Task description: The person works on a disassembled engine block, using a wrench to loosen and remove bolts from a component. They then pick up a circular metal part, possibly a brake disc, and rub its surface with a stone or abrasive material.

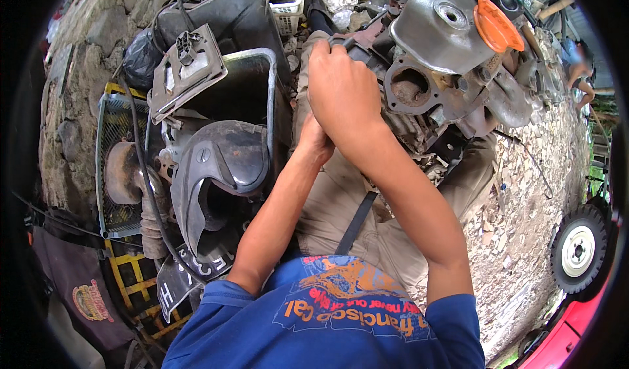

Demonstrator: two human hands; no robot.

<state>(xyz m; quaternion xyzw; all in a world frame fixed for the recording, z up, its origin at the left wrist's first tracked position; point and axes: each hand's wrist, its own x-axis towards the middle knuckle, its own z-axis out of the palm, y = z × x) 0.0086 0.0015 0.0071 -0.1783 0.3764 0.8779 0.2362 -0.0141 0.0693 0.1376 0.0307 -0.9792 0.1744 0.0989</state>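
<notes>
My right hand (pixel 344 94) reaches across my left hand (pixel 314 133), its fingers curled down beside a dark metal fitting (pixel 360 54) on the engine; what it grips is hidden. My left hand is closed just below and behind it, mostly covered, so I cannot make out what it holds. To the right sits the greasy engine, with a round flanged metal opening (pixel 409 87), a silver metal tank (pixel 424 25) with an orange plastic piece (pixel 496 21), and a curved rusty pipe (pixel 508 100). My legs in khaki trousers (pixel 334 198) lie beneath my arms.
At left are a black helmet (pixel 229 156), black bins (pixel 242 21), a metal plate (pixel 187 74), a rusty bellows hose (pixel 131 172), yellow crates (pixel 128 277) and stonework (pixel 82 100). Right are gravel ground (pixel 517 238), a spare wheel (pixel 576 248), a red vehicle (pixel 567 336) and another person (pixel 578 80).
</notes>
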